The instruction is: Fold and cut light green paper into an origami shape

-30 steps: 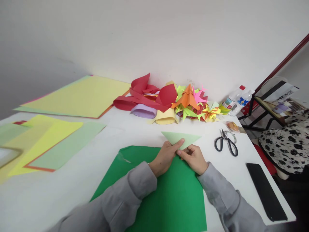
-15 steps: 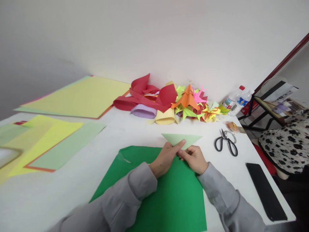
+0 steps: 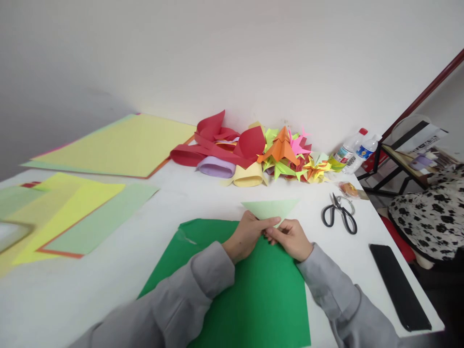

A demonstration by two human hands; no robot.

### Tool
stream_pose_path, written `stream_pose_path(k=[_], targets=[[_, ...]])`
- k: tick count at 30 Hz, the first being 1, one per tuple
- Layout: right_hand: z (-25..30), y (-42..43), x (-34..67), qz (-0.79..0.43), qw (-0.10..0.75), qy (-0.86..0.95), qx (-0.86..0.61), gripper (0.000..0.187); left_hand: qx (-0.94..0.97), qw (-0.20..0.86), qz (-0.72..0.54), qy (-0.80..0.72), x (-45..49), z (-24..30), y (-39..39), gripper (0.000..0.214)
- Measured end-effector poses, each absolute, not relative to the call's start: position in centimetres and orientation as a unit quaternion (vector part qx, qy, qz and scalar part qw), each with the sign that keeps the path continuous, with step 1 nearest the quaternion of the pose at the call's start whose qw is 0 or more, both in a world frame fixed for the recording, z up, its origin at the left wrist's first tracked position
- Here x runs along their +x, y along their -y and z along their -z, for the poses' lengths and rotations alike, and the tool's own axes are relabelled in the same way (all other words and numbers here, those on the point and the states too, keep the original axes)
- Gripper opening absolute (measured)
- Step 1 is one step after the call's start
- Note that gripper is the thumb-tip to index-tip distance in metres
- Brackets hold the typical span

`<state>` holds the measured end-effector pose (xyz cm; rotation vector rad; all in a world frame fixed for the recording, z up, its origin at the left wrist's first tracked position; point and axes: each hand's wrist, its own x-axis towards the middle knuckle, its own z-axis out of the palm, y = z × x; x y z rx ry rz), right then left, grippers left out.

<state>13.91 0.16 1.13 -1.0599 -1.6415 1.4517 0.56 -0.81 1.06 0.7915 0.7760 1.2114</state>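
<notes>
A pale green piece of paper (image 3: 270, 208), folded to a triangle with its long edge away from me, is held up between both hands. My left hand (image 3: 249, 234) grips it from the left, thumb lying across its face. The fingers of my right hand (image 3: 292, 238) pinch it near the lower corner, close to the left thumb. Part of the paper is hidden behind my fingers. Under my hands and forearms lies a large dark green sheet (image 3: 253, 295) on the white table (image 3: 108, 290).
Black-handled scissors (image 3: 340, 215) lie right of my hands, with a black flat object (image 3: 398, 285) nearer me. Folded paper stars (image 3: 286, 152) and red paper loops (image 3: 221, 145) are heaped by the wall, beside bottles (image 3: 353, 147). Coloured sheets (image 3: 97, 217) lie left. A person's patterned clothing (image 3: 431, 212) shows at right.
The left thumb has shifted slightly down and flatter across the paper. The triangle has tilted a little, its right corner moving slightly up and left. Both hands still hold it.
</notes>
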Motion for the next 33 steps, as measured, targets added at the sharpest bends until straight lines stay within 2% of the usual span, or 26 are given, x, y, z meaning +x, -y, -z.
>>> stream_pose_path(k=[15, 28, 33], targets=[[-0.57, -0.42, 14.21, -0.609, 0.343, 0.593, -0.400, 0.041, 0.354, 0.684, -0.533, -0.350, 0.61, -1.31, 0.87, 0.033], [-0.80, -0.41, 14.29, -0.604, 0.336, 0.604, -0.397, 0.043, 0.377, 0.681, -0.527, -0.341, 0.51, -1.24, 0.94, 0.030], [-1.13, -0.33, 14.28, -0.599, 0.347, 0.599, -0.402, 0.047, 0.378, 0.678, -0.520, -0.358, 0.47, -1.29, 0.76, 0.036]])
